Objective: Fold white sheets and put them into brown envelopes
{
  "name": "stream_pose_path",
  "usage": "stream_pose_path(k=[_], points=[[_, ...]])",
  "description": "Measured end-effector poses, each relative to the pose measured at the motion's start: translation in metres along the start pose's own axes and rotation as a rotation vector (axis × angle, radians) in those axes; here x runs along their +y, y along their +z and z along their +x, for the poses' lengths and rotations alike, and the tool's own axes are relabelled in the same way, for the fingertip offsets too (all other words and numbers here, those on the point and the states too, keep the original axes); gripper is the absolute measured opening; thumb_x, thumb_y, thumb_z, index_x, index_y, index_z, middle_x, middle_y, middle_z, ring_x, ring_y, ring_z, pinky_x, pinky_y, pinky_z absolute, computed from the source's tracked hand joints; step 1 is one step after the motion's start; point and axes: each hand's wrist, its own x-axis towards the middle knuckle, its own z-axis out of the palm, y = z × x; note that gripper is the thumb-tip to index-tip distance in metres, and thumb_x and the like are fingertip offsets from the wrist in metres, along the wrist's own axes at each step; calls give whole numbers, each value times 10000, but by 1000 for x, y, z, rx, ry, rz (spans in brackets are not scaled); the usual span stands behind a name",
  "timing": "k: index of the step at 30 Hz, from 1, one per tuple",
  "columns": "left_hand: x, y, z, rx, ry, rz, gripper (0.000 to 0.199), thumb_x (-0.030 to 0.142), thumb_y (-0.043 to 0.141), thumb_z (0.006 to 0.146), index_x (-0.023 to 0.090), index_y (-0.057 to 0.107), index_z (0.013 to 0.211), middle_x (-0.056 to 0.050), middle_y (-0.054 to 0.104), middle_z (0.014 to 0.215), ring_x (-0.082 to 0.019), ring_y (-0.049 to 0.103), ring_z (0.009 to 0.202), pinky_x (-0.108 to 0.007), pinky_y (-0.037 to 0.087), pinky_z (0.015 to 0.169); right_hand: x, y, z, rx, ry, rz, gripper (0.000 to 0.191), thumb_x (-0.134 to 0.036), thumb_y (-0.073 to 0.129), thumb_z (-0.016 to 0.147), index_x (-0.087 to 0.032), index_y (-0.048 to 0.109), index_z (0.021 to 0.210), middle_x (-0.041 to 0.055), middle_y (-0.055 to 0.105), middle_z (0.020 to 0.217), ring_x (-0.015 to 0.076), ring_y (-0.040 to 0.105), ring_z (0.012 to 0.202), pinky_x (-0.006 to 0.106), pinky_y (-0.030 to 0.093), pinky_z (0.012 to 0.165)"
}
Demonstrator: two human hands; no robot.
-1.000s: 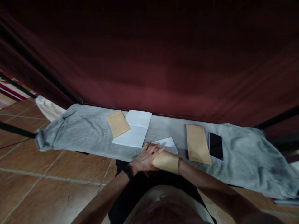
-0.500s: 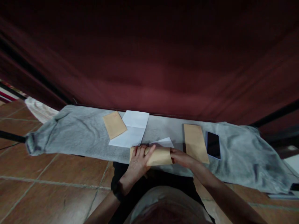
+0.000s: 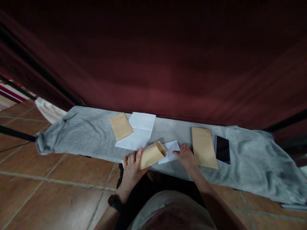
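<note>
My left hand is closed round a brown paper envelope near the front edge of the cloth-covered surface. The envelope bulges, and its mouth gapes toward the right. Partly behind that mouth lies a folded white sheet. My right hand is at the sheet's right end, thumb resting over the paper and apart from the other fingers. The sheet still lies on the cloth. To the right of this hand is a flat brown envelope.
Grey cloth covers the long narrow surface. A smaller brown envelope overlaps a creased white sheet at the left. A phone lies far right. Dark red fabric hangs behind, and black bars stand at both sides.
My right hand has come out of the envelope's mouth and moved to the folded white sheet. My left hand has shifted left with the envelope, whose open end now tilts up.
</note>
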Motion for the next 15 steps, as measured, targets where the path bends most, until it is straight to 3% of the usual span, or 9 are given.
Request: stream_pose_path(k=[8, 12, 15], points=[[-3, 5, -2, -11, 0, -41, 1036, 465, 786, 777, 210, 205, 1596, -157, 565, 1319, -349, 519, 1250, -539, 352, 1109, 12, -4, -1, 47, -41, 340, 94, -282, 663, 870, -190, 657, 890, 130, 713, 989, 279, 673, 1006, 354, 494, 900], [-2, 5, -1, -28, 6, -40, 1047, 449, 791, 769, 182, 204, 1593, -169, 559, 1325, -350, 513, 1256, -543, 342, 1114, 25, -21, -4, 131, -13, 516, 236, -355, 454, 980, -202, 613, 1064, 85, 710, 877, 234, 688, 798, 333, 534, 731], [-2, 5, 1, -26, 10, -43, 1038, 431, 782, 772, 181, 200, 1594, -168, 556, 1333, -353, 508, 1266, -539, 346, 1111, 31, -40, -5, 249, -6, 785, 329, -481, 414, 981, -207, 581, 1056, 82, 712, 894, 228, 679, 780, 324, 554, 675]])
